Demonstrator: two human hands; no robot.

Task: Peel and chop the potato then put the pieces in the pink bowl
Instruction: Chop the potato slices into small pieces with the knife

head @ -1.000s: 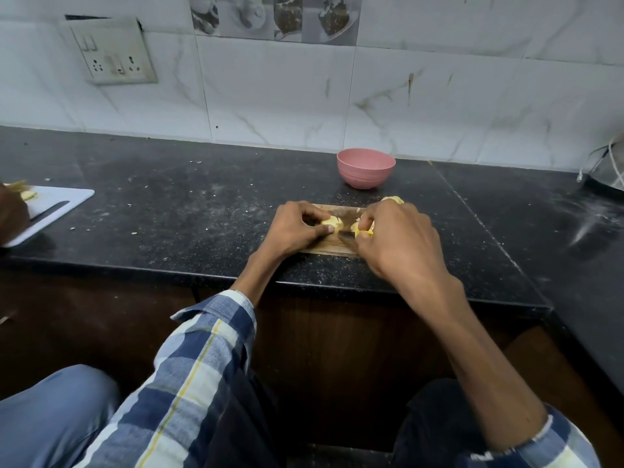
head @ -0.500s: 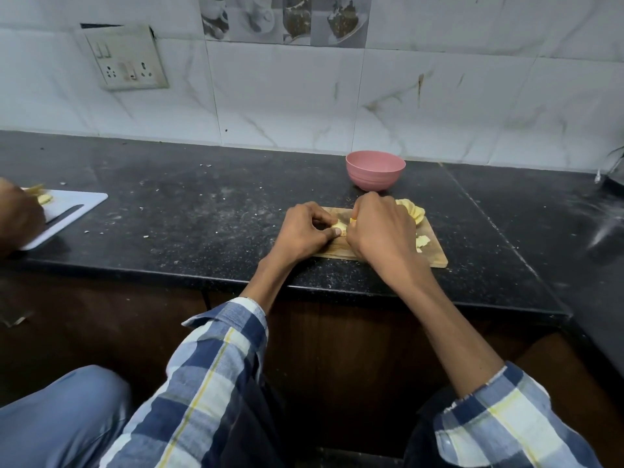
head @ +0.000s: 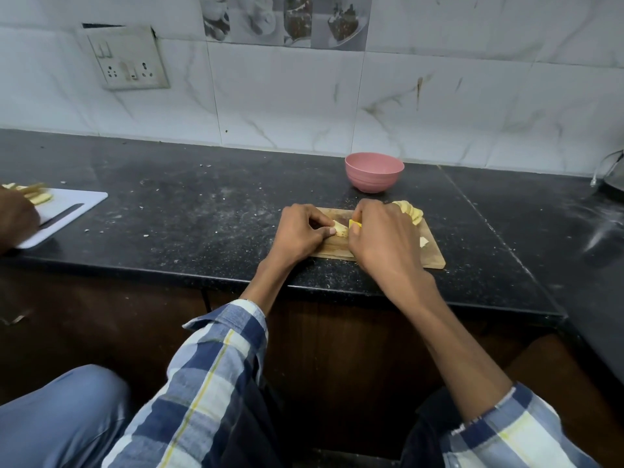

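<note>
A: Starting nearest me, what do you count?

B: Two checked sleeves, one per arm: the left sleeve [head: 216, 373] and the right sleeve [head: 513, 430]. A blue-clad knee [head: 64, 417] sits low on the left. Then my two hands, both over one wooden board [head: 434, 256] near the front edge of the black table [head: 189, 211].

A: How are the hands set?

B: My left hand [head: 299, 233] has its fingers curled, thumb and fingertips pinching one pale potato piece [head: 340, 230] down on the board. My right hand [head: 383, 243] is curled round something with a yellow handle [head: 355, 224]; only that one yellow bit shows, and the blade is hidden, so I cannot tell what kind of tool it is.

A: And the cut potato?

B: One fanned row of slices [head: 410, 212] lies at the board's far right corner, just past my right hand; they overlap, so I cannot count them exactly. One small white scrap [head: 423, 242] lies near the right edge.

A: Farther back?

B: One pink bowl [head: 374, 177], just beyond the board, not touching it; its inside is out of my sight. Far left, one white board [head: 67, 214] with cut strips [head: 32, 194] and a third hand [head: 15, 219], another person's. On the tiled wall, one socket plate [head: 130, 60].
</note>
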